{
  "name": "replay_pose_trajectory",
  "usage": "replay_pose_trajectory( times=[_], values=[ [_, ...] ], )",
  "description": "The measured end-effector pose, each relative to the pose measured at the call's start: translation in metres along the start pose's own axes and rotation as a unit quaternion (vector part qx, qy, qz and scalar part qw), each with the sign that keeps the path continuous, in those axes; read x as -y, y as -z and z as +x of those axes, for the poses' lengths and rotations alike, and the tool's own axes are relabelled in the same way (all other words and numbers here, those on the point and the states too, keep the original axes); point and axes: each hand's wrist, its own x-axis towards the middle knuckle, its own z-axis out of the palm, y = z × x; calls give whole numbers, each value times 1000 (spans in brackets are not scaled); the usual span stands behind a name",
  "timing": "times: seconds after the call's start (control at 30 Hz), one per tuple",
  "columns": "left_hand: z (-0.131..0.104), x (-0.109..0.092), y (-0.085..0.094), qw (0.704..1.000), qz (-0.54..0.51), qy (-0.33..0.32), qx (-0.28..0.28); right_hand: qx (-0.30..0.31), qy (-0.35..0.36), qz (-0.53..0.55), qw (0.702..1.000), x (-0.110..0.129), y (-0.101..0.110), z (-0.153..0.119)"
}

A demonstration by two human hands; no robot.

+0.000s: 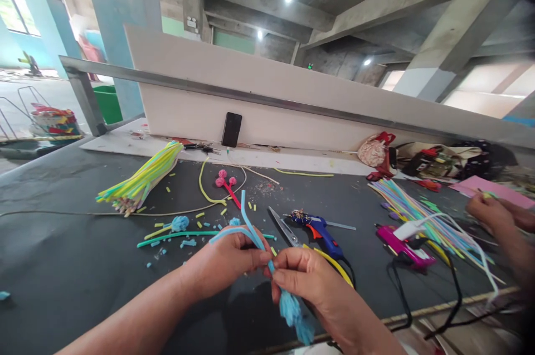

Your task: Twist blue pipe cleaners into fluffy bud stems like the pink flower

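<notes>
Evidently for steadiness, light-blue chenille stems (251, 225) are pinched in both the left grip (232, 257) and the right grip (307, 277), side by side; loose ends (243, 199) rise beyond the left, a fluffy tuft (289, 309) hangs below the right. Scissors (285, 228) and a blue glue gun (324, 229) lie just beyond it, perhaps for easy reach.

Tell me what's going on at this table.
Someone's left hand and right hand are pinching blue fuzzy stems, with a fluffy blue tuft at the near end. Scissors and a glue gun lie just beyond, on the dark tabletop. Another person's hands are at far right.
</notes>
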Motion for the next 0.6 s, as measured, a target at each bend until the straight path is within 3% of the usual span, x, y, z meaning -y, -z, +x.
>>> replay_pose_trajectory(
  times=[0.1,0.23,0.3,0.4,0.43,0.53,0.6],
  values=[
    [0,1,1,999,34,20,10,-17,-8,-48,999,2,0,-1],
    [0,6,2,998,51,-11,21,-17,5,-133,991,1,-1,0],
    [1,8,2,999,37,-6,24,-45,62,-235,969,0,-3,-1],
    [2,9,1,999,0,10,32,-114,153,-369,910,-3,-4,-1],
    [2,9,1,999,8,11,33,-116,141,-374,909,-4,-3,-1],
    [2,7,0,997,64,-1,32,-66,43,-296,952,-4,-2,2],
    [2,6,-2,997,73,-5,22,-51,18,-248,967,-4,0,5]
  ],
)
